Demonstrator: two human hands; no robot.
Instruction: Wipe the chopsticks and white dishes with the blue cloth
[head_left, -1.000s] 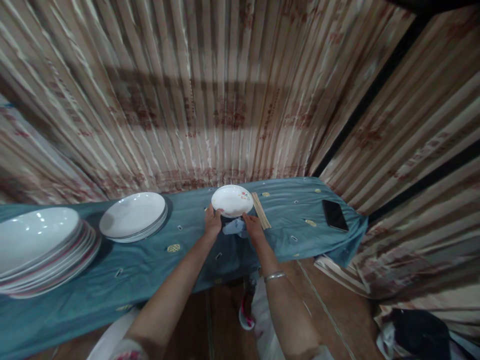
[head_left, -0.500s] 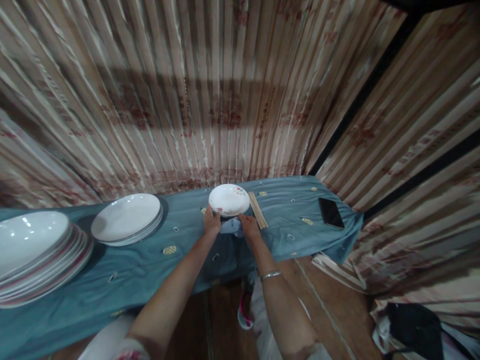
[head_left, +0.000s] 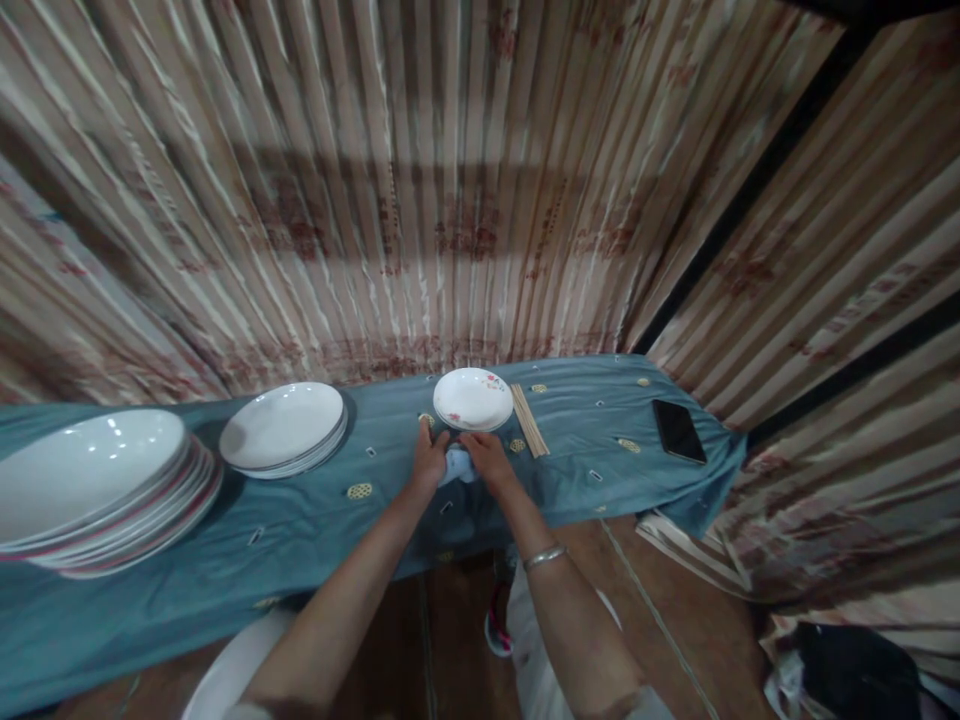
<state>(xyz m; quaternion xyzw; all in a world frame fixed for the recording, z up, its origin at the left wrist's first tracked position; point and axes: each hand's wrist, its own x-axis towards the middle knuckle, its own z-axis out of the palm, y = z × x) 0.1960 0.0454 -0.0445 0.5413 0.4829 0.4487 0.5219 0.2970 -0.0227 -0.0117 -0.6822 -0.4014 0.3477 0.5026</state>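
A small stack of white floral plates (head_left: 472,398) sits on the table just beyond my hands. Between my hands a pale blue cloth (head_left: 458,466) is bunched up close to the tabletop. My left hand (head_left: 430,458) grips the cloth's left side, its thumb and forefinger showing above. From the other side my right hand (head_left: 486,456) is closed on the cloth, fingers turned inward. Both hands are on the near side of the floral plates, and the fingertips partly hide the cloth. Several wooden chopsticks (head_left: 530,420) lie side by side right of the plates.
A stack of white plates (head_left: 285,425) stands to the left, and a taller stack of large plates (head_left: 97,480) beyond it. A dark phone (head_left: 679,430) lies near the right end of the blue tablecloth (head_left: 577,450). Pleated curtains (head_left: 450,250) hang behind.
My hands have drawn back from the front rim of the floral plates, bringing the cloth nearer to me. The view has shifted slightly left.
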